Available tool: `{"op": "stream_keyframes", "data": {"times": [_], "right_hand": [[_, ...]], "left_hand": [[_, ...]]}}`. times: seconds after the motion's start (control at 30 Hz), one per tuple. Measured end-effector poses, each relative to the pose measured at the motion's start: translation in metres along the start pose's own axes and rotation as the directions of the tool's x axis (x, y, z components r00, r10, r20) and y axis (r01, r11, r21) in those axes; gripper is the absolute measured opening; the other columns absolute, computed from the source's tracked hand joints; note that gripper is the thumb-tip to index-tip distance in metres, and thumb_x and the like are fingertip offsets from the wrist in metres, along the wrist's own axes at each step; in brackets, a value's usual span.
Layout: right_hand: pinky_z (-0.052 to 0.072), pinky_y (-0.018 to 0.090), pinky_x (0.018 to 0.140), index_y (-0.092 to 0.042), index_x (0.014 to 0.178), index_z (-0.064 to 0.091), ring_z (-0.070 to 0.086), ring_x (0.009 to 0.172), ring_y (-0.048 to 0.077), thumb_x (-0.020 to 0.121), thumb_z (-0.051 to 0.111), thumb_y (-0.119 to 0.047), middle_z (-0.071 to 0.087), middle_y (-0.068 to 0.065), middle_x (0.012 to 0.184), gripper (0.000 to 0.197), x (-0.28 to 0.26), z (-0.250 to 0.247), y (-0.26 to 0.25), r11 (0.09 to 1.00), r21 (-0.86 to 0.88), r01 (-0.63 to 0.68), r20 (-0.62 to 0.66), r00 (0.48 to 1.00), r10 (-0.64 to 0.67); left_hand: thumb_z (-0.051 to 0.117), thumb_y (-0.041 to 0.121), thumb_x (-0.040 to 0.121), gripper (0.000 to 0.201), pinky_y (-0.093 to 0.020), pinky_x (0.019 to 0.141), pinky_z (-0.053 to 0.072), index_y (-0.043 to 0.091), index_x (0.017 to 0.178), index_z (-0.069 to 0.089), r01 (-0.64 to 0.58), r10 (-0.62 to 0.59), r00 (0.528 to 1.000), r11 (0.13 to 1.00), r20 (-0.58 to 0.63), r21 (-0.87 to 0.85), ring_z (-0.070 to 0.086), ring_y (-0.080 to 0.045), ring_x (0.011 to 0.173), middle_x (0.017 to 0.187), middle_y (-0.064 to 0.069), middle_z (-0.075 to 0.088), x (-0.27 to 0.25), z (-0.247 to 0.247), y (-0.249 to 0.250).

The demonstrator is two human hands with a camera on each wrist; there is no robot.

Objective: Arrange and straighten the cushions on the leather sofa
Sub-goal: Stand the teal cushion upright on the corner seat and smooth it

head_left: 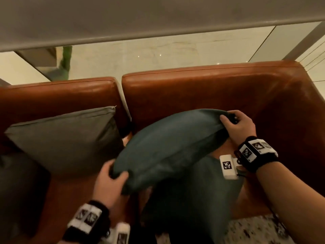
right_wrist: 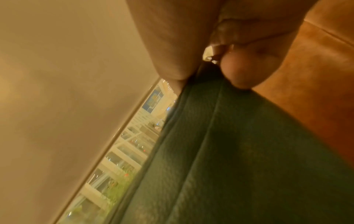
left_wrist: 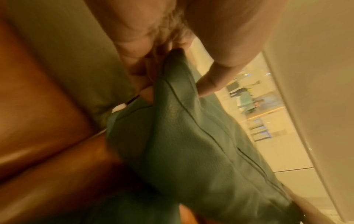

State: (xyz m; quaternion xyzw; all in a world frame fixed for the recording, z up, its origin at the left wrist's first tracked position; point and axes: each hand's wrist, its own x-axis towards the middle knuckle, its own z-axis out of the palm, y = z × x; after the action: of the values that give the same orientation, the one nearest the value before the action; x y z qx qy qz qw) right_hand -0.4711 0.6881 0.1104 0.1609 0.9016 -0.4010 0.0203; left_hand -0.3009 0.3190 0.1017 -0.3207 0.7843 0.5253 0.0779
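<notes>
Across the lower part of the head view runs the brown leather sofa (head_left: 202,88), its backrest in two sections with a narrow pale gap between them and an armrest closing the right end. Behind the backrest lies a pale glossy floor (head_left: 158,53), with a broad grey-white ledge (head_left: 158,18) above it.

On the left section a grey cushion (head_left: 66,136) leans against the backrest, one corner up near the gap. A darker cushion (head_left: 21,187) sits at the far left edge, only partly in view.

Over the right seat a teal cushion (head_left: 168,147) is held tilted, its far end high by the backrest and its near end lower toward the front edge of the seat. Beneath it a second teal cushion (head_left: 193,196) lies on the seat, reaching the front edge. Bare leather shows to its right, up to the armrest, and a strip of speckled carpet (head_left: 255,229) shows in front.

The right hand (head_left: 239,125) grips the raised cushion's far corner, fingers curled over the top and thumb pressed on the near face; the right wrist view shows fingertips (right_wrist: 241,75) pinching the seam. The left hand (head_left: 109,184) clasps the near lower corner, thumb on top and fingers wrapped beneath; the left wrist view shows the thumb (left_wrist: 210,81) on the fabric. Both wrists wear black bands (head_left: 255,152) bearing marker tags.
</notes>
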Motion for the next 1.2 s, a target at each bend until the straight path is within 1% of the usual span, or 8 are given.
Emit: {"op": "stream_keyframes", "data": {"times": [0.2,0.3,0.43,0.53,0.67,0.8,0.93,1.2], "right_hand": [[0.049,0.027,0.080,-0.032,0.144,0.041,0.061,0.103,0.018,0.089,0.061,-0.049,0.059,0.000,0.119,0.062,0.037,0.033,-0.007,0.983,0.125,-0.137,0.122,0.985,0.122],[0.050,0.032,0.088,-0.034,0.138,0.047,0.060,0.104,0.014,0.096,0.046,-0.048,0.061,-0.005,0.118,0.045,0.030,0.053,0.003,0.939,0.306,-0.156,-0.003,0.986,0.165],[0.046,0.038,0.093,-0.020,0.136,0.049,0.058,0.114,0.030,0.097,0.050,-0.022,0.059,0.015,0.130,0.039,-0.021,0.092,0.074,0.901,0.145,-0.409,-0.012,0.910,0.415],[0.027,0.036,0.115,-0.013,0.149,0.033,0.031,0.143,0.026,0.085,0.069,-0.041,0.033,0.012,0.155,0.078,-0.057,0.132,0.126,0.880,-0.366,-0.303,0.210,0.894,0.395],[0.022,0.052,0.113,-0.030,0.154,0.013,0.026,0.145,0.022,0.071,0.059,-0.077,0.022,-0.004,0.160,0.105,-0.064,0.169,0.144,0.781,-0.580,-0.233,0.273,0.847,0.456],[0.026,0.050,0.109,-0.035,0.134,0.051,0.049,0.127,0.024,0.086,0.059,-0.056,0.059,-0.001,0.132,0.053,-0.073,0.162,0.142,0.727,-0.653,-0.212,0.198,0.878,0.435],[0.047,0.036,0.092,-0.032,0.111,0.070,0.062,0.106,0.028,0.090,0.062,-0.037,0.071,0.003,0.109,0.023,-0.101,0.121,0.142,0.786,-0.456,-0.418,0.056,0.868,0.494],[0.045,0.028,0.083,-0.025,0.103,0.076,0.065,0.101,0.026,0.086,0.070,-0.031,0.074,0.003,0.098,0.019,-0.185,0.015,0.171,0.760,0.060,-0.647,-0.246,0.728,0.640]], "left_hand": [[0.057,0.033,0.087,0.047,-0.041,0.116,0.025,0.030,0.133,0.048,-0.234,0.309,0.936,0.904,-0.167,0.358,0.030,-0.031,0.138,0.151,-0.010,0.026,0.130,0.008,0.073],[0.041,0.046,0.089,0.046,-0.054,0.117,-0.002,0.040,0.134,0.046,-0.221,0.398,0.915,0.634,-0.068,0.741,-0.002,-0.040,0.145,0.160,-0.001,0.006,0.145,0.025,0.077],[0.035,0.073,0.083,0.074,-0.060,0.115,-0.008,0.043,0.148,0.017,-0.650,0.634,0.689,0.327,0.351,0.687,-0.005,-0.036,0.147,0.162,-0.001,0.000,0.128,0.050,0.071],[0.034,0.092,0.063,0.105,-0.067,0.112,0.004,0.050,0.145,-0.015,-0.756,0.442,0.629,0.156,0.639,0.636,-0.001,-0.032,0.148,0.161,0.007,-0.012,0.118,0.077,0.046],[0.047,0.081,0.071,0.104,-0.064,0.112,0.017,0.055,0.137,-0.029,-0.716,0.270,0.696,0.186,0.665,0.673,0.008,-0.035,0.147,0.161,0.006,-0.007,0.135,0.094,0.025],[0.067,0.050,0.078,0.089,-0.058,0.106,0.033,0.046,0.147,0.010,-0.684,0.518,0.702,0.296,0.489,0.667,0.035,-0.033,0.134,0.152,0.000,0.026,0.140,0.095,0.040],[0.065,0.028,0.084,0.067,-0.056,0.096,0.043,0.039,0.139,0.030,-0.614,0.490,0.771,0.405,0.405,0.677,0.050,-0.035,0.118,0.131,-0.005,0.050,0.146,0.096,0.079],[0.056,0.021,0.092,0.051,-0.049,0.089,0.048,0.041,0.134,0.035,-0.696,0.280,0.718,0.295,0.637,0.654,0.055,-0.031,0.111,0.129,-0.003,0.053,0.159,0.142,0.136]]}}
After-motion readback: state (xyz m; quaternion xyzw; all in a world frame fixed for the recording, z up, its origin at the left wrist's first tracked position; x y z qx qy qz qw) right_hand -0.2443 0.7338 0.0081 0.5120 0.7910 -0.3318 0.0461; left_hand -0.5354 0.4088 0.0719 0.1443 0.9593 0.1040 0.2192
